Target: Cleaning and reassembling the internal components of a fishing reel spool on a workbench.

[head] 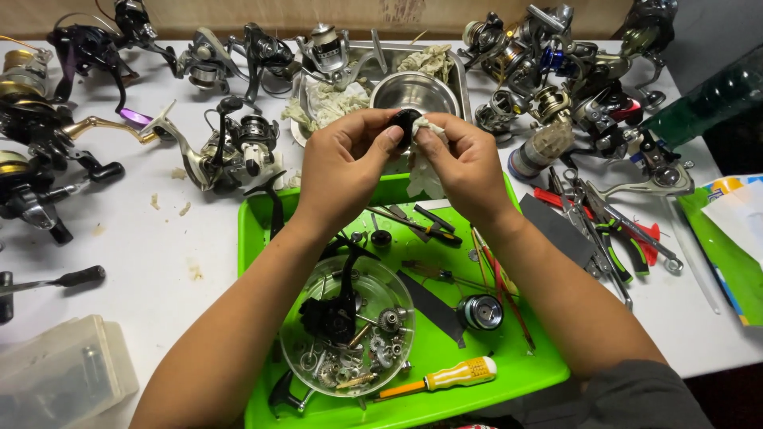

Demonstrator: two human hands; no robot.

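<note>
Nearest, along the near edge of the white tabletop [135, 238]: a bright green plastic tray [445, 369], a yellow-handled screwdriver with an orange shaft [445, 376] lying close to its near rim. Just beyond, a clear round plastic bowl [347, 324] full of small screws, washers, gears and a black reel frame; beside it, toward the right edge, a small dark metal spool [481, 311] and a strip of black tape. A translucent plastic box [60, 373] at the near left corner.

Above the tray's far rim, both hands raised and meeting. Left hand [342, 171] clenched around a small black rounded reel part [405, 121], thumb and fingertips pinching it. Right hand [465, 163] pressing a wad of white cloth [425, 131] against that part, grip closed on the cloth. Part therefore held in the air between the two hands, over the tray's far edge, not resting on anything.

Step in hand, by the look of it: wiping the part clean. Next move likely calling for turning the part under the cloth, grip kept firm on something so small and possibly greasy.

Farther out: red- and green-handled pliers [624, 238] toward the right edge, a steel tray [457, 79] holding a round steel bowl [413, 94] and soiled rags, and many fishing reels [230, 147] crowding the far edge and both far corners.
</note>
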